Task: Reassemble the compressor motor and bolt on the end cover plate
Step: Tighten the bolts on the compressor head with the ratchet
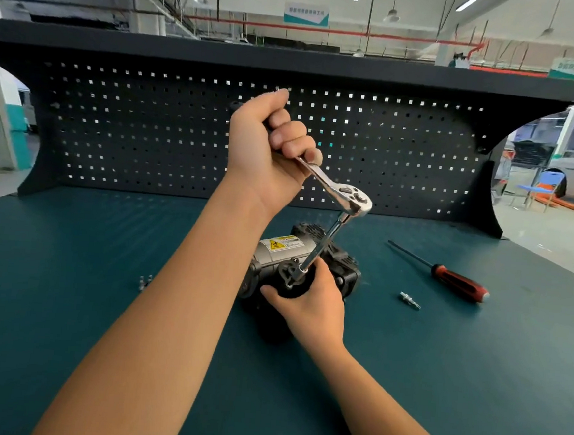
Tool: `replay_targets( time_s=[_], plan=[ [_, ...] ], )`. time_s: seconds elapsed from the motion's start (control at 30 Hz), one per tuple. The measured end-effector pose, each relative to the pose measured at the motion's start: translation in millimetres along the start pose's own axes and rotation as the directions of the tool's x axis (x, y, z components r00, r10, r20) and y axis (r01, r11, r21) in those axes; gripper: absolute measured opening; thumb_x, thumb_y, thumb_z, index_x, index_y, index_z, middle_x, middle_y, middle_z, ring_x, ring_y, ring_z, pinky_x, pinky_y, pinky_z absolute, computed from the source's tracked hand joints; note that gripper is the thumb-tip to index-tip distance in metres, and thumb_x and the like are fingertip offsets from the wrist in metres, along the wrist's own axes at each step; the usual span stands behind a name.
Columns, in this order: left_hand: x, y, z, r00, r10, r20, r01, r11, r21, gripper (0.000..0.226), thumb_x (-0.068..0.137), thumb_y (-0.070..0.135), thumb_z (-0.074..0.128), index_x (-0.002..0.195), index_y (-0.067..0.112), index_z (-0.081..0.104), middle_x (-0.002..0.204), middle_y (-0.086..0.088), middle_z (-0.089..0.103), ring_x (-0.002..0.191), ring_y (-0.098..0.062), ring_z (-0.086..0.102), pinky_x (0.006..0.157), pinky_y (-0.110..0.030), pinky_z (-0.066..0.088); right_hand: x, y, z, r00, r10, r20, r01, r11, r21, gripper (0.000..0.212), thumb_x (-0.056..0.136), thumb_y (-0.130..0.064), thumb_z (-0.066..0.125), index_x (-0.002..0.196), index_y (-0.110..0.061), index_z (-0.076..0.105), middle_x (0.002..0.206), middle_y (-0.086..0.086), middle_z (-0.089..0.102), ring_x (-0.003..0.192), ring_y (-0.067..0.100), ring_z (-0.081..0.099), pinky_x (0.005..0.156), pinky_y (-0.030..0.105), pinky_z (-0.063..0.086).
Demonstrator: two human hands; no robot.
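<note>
Left hand fisted round handle of chrome ratchet wrench, frame centre. Right hand grips black end cover plate of silver-and-black compressor motor, mid-frame on teal tabletop.

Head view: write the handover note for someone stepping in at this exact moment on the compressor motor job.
Left hand grips the ratchet handle, raised; its extension and socket sit on a bolt at the end cover plate.
Right hand grips that black end of the compressor motor, lying on the bench.
Done: cover appears seated; bolt tightness cannot be told.
Left: finish tightening. Small silver parts lie left of the forearm, perhaps bolts.
Screwdriver and a small metal fitting lie right of the motor, untouched.
</note>
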State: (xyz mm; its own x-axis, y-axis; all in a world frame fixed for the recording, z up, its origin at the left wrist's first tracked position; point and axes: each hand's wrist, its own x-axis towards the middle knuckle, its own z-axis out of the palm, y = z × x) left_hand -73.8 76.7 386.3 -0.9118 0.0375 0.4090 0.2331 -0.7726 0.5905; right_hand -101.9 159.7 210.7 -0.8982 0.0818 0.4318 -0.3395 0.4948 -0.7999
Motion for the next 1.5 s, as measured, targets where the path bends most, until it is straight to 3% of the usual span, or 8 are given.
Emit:
replay_targets(
  time_s=[0.3,0.47,0.67,0.77,0.87,1.07,1.2,1.5],
  plan=[
    [26,-1,-7,0.976,-0.167,0.143,0.173,0.984,-0.034,0.052,0.092,0.023,0.043,0.041,0.017,0.035,0.033,0.008,0.027,0.027,-0.006,0.028,0.037,-0.015,0.036,3,2,-2,1.000,-0.011,0.029,0.012,0.999,-0.034,0.067,0.062,-0.047,0.079,0.118,-0.026,0.048,0.112,-0.010,0.060,0.110,0.011,0.052,0.088,0.029,0.044],
    [34,-1,-9,0.930,-0.268,0.252,0.292,0.954,-0.062,0.042,0.078,0.022,0.049,0.039,0.015,0.038,0.031,0.008,0.031,0.025,-0.005,0.033,0.035,-0.015,0.038,3,-2,-2,0.999,-0.031,0.023,0.033,0.995,-0.094,0.059,0.064,-0.049,0.077,0.109,-0.022,0.050,0.108,-0.007,0.060,0.106,0.014,0.052,0.086,0.032,0.046],
    [32,4,-16,0.933,-0.264,0.243,0.292,0.953,-0.086,0.045,0.084,0.024,0.046,0.040,0.015,0.038,0.032,0.007,0.032,0.026,-0.006,0.035,0.040,-0.016,0.043,2,0,2,0.999,-0.052,0.013,0.053,0.988,-0.144,0.063,0.066,-0.052,0.075,0.113,-0.020,0.049,0.108,-0.004,0.058,0.106,0.016,0.050,0.083,0.030,0.044],
    [18,9,-18,0.958,-0.211,0.195,0.241,0.960,-0.144,0.053,0.093,0.026,0.039,0.042,0.016,0.037,0.032,0.007,0.030,0.026,-0.006,0.032,0.038,-0.016,0.041,2,2,3,0.997,-0.074,0.007,0.074,0.981,-0.182,0.072,0.067,-0.055,0.073,0.123,-0.021,0.045,0.114,-0.005,0.056,0.111,0.016,0.048,0.085,0.029,0.040],
    [-9,10,-20,0.998,-0.021,0.053,0.030,0.984,-0.178,0.048,0.094,0.027,0.041,0.047,0.018,0.034,0.035,0.008,0.027,0.029,-0.006,0.028,0.038,-0.016,0.037,3,2,3,0.997,-0.071,0.008,0.072,0.979,-0.188,0.077,0.067,-0.056,0.073,0.129,-0.021,0.043,0.119,-0.005,0.055,0.115,0.016,0.046,0.089,0.030,0.040],
    [-71,-2,-23,0.971,0.237,0.032,-0.238,0.971,0.010,0.042,0.083,0.034,0.048,0.045,0.019,0.038,0.039,0.007,0.028,0.038,-0.010,0.030,0.049,-0.020,0.043,3,1,1,0.998,-0.056,0.006,0.056,0.983,-0.175,0.065,0.064,-0.053,0.074,0.114,-0.020,0.049,0.112,-0.004,0.058,0.110,0.017,0.049,0.088,0.033,0.044],
    [-70,-1,-21,0.972,0.235,-0.022,-0.235,0.972,-0.002,0.052,0.093,0.039,0.039,0.045,0.019,0.038,0.039,0.008,0.025,0.037,-0.010,0.026,0.046,-0.019,0.039,3,1,2,0.998,-0.061,0.007,0.061,0.982,-0.178,0.064,0.065,-0.054,0.074,0.111,-0.019,0.047,0.110,-0.003,0.057,0.109,0.018,0.049,0.084,0.032,0.043],
    [-56,7,-17,0.992,0.121,0.040,-0.120,0.993,-0.010,0.058,0.091,0.052,0.033,0.043,0.019,0.034,0.034,0.008,0.021,0.031,-0.008,0.023,0.039,-0.018,0.032,6,2,1,0.995,-0.094,0.022,0.096,0.966,-0.239,0.068,0.066,-0.057,0.071,0.115,-0.017,0.046,0.109,-0.002,0.055,0.107,0.021,0.050,0.086,0.032,0.040]
  ],
)
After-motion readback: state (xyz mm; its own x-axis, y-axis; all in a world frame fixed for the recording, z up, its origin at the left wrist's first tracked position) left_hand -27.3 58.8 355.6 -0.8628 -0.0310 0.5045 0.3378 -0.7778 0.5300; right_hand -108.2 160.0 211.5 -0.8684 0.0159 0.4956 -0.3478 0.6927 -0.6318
